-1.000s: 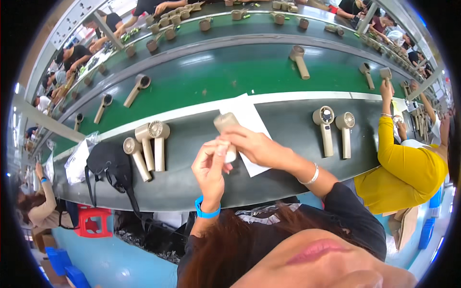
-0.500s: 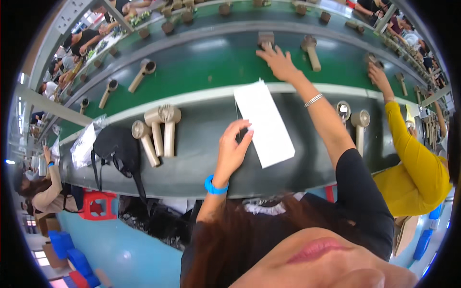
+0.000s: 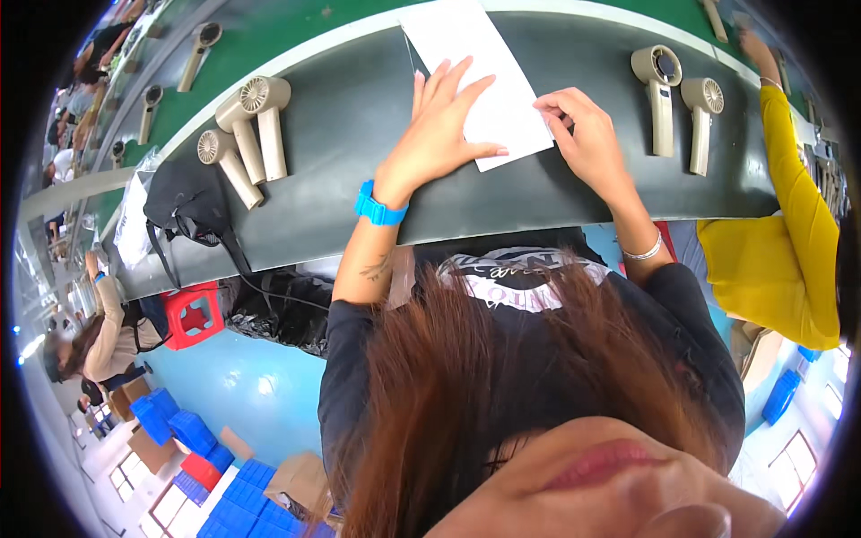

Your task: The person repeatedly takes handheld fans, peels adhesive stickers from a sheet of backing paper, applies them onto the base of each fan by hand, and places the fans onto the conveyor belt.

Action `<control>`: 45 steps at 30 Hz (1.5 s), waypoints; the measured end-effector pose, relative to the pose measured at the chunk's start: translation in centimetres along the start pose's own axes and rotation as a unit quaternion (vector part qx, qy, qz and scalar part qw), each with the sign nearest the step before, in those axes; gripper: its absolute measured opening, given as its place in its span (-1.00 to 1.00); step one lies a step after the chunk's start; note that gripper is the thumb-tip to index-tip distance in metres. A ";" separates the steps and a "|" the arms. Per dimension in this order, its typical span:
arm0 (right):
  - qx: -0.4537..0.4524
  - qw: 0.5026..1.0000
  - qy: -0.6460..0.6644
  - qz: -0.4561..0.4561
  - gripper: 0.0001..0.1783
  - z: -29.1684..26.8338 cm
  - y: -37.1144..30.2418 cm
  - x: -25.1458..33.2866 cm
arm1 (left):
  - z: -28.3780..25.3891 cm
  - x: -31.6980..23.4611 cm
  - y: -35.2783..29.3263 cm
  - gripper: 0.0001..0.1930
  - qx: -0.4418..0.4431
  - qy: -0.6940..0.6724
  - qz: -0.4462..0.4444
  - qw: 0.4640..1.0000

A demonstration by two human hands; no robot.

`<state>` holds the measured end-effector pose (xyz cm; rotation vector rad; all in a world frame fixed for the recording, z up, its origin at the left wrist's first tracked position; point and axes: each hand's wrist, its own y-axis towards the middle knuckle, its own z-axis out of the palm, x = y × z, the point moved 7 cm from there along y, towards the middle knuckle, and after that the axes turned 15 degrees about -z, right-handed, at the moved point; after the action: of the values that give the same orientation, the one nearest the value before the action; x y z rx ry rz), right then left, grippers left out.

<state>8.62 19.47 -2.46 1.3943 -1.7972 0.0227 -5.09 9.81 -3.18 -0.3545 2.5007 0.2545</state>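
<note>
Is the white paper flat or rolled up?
Flat: the paper lies on the table, broad face showing, left hand over it.

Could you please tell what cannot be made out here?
In the head view:
Palm of the left hand: hidden by its own back.
Underside of the white sheet: turned to the dark worktop.
Inside of the black bag: covered by its fabric.
Yellow-sleeved person's hand: blurred near the upper right.
</note>
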 end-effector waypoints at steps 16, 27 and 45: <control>-0.029 0.996 -0.030 0.073 -0.90 1.0 -3.5 -0.7 | 2.9 -1.0 1.9 -0.20 0.017 0.007 0.045 0.999; 0.021 0.995 0.046 0.088 -0.90 0.3 -3.1 0.2 | 3.2 -0.6 1.6 -0.16 0.052 0.009 0.006 0.999; -0.200 0.958 -0.192 -0.067 -0.44 -6.1 20.1 -10.6 | 2.0 -0.9 1.0 -0.46 -0.015 -0.039 0.033 0.999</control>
<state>-3.65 38.42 4.06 1.2752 -1.8738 -0.6910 -3.61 11.44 -4.22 -0.2679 2.4364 0.3263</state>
